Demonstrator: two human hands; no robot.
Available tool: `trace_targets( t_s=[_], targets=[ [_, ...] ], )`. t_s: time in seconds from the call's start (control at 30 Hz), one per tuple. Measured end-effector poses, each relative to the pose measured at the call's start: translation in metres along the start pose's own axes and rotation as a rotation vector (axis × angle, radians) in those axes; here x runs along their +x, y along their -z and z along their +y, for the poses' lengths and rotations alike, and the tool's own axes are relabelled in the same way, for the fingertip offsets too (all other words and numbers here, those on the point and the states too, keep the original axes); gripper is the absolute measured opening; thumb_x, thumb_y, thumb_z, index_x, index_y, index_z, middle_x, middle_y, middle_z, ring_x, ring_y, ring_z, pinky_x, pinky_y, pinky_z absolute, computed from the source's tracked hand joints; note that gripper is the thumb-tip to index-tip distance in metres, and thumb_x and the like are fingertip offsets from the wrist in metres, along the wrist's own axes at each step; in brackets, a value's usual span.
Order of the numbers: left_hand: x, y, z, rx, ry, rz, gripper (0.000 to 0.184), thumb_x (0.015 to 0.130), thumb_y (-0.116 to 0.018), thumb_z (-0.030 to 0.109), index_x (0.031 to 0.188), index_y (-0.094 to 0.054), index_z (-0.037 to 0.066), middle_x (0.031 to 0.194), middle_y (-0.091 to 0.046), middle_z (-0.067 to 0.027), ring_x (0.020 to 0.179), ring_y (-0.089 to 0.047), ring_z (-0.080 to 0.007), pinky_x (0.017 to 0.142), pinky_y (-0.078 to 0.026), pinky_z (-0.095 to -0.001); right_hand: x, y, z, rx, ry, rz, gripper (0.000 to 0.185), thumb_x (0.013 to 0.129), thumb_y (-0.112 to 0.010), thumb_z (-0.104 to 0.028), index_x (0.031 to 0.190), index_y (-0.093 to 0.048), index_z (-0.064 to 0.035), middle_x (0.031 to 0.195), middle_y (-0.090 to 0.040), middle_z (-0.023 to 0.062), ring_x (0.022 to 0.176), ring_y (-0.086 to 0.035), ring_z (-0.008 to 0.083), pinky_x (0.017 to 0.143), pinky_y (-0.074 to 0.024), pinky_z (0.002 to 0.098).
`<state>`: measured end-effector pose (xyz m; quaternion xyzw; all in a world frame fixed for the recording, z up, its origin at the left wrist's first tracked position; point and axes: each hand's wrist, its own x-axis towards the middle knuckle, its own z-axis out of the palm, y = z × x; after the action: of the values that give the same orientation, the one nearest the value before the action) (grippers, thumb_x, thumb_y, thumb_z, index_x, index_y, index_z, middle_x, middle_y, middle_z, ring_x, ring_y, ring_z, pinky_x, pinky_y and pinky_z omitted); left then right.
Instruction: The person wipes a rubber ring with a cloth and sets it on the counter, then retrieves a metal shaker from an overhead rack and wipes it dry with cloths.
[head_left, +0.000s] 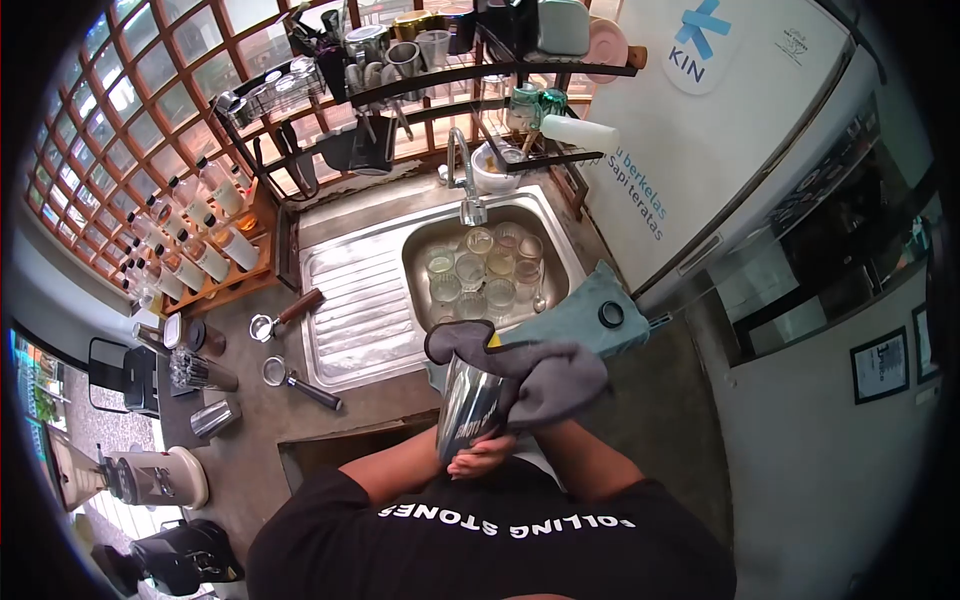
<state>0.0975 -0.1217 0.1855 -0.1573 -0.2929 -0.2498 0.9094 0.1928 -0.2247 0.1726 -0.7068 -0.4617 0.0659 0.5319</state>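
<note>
Metal cup (466,404), one, tilted, gripped by my left hand (482,457), best held steady against grey cloth (558,382); right grip cloth-hidden, state untellable.

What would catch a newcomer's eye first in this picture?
Probably the shiny silver metal tumbler at the centre, held in the person's left hand, with a dark grey cloth bunched against it. Just beyond, clear drinking glasses crowd a stainless-steel sink. At upper right, a bold blue logo stands out on a large white panel.
</note>
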Motion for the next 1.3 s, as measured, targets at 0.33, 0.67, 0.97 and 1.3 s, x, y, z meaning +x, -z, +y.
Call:
trace_targets(
  t_s=[0.33,0.67,0.97,1.3],
  targets=[
    [0.003,0.036,0.012,0.543,0.315,0.729,0.104,0.077,-0.050,0.084,0.125,-0.050,-0.008,0.104,-0.063,-0.0260,0.091,-0.068,-0.0386,0.076,-0.058,-0.0511,0.025,0.141,0.066,0.795,-0.348,0.354,0.055,0.066,-0.079,-0.027,0.108,-0.056,0.0002,0.098,-0.057,0.0140,0.088,-0.057,0.0322,0.080,-0.0460,0.0401],
    [0.003,0.074,0.028,0.649,0.192,1.064,0.082,0.089,-0.045,0.070,0.129,-0.053,-0.001,0.108,-0.066,-0.0228,0.088,-0.069,-0.0374,0.074,-0.059,-0.0458,0.040,0.166,0.022,0.468,0.154,-0.514,0.081,0.068,-0.082,-0.033,0.132,-0.046,-0.0006,0.126,-0.051,0.0177,0.117,-0.053,0.0337,0.099,-0.0422,0.0399],
    [0.001,0.113,0.005,0.108,-0.398,1.070,0.094,0.084,-0.029,0.081,0.134,-0.051,0.005,0.095,-0.066,-0.0257,0.074,-0.067,-0.0424,0.062,-0.057,-0.0531,0.085,0.166,0.026,0.484,0.367,-0.826,0.079,0.067,-0.082,-0.031,0.129,-0.047,0.0005,0.128,-0.049,0.0212,0.120,-0.050,0.0391,0.102,-0.0415,0.0416],
    [0.057,0.047,0.003,1.681,0.480,1.869,0.076,0.099,-0.030,0.061,0.122,-0.061,-0.004,0.115,-0.066,-0.0248,0.109,-0.062,-0.0310,0.099,-0.042,-0.0367,0.031,0.121,0.113,0.592,-0.273,-0.778,0.061,0.082,-0.074,-0.032,0.130,-0.049,-0.0032,0.125,-0.057,0.0135,0.116,-0.055,0.0256,0.101,-0.0419,0.0377]
  ],
)
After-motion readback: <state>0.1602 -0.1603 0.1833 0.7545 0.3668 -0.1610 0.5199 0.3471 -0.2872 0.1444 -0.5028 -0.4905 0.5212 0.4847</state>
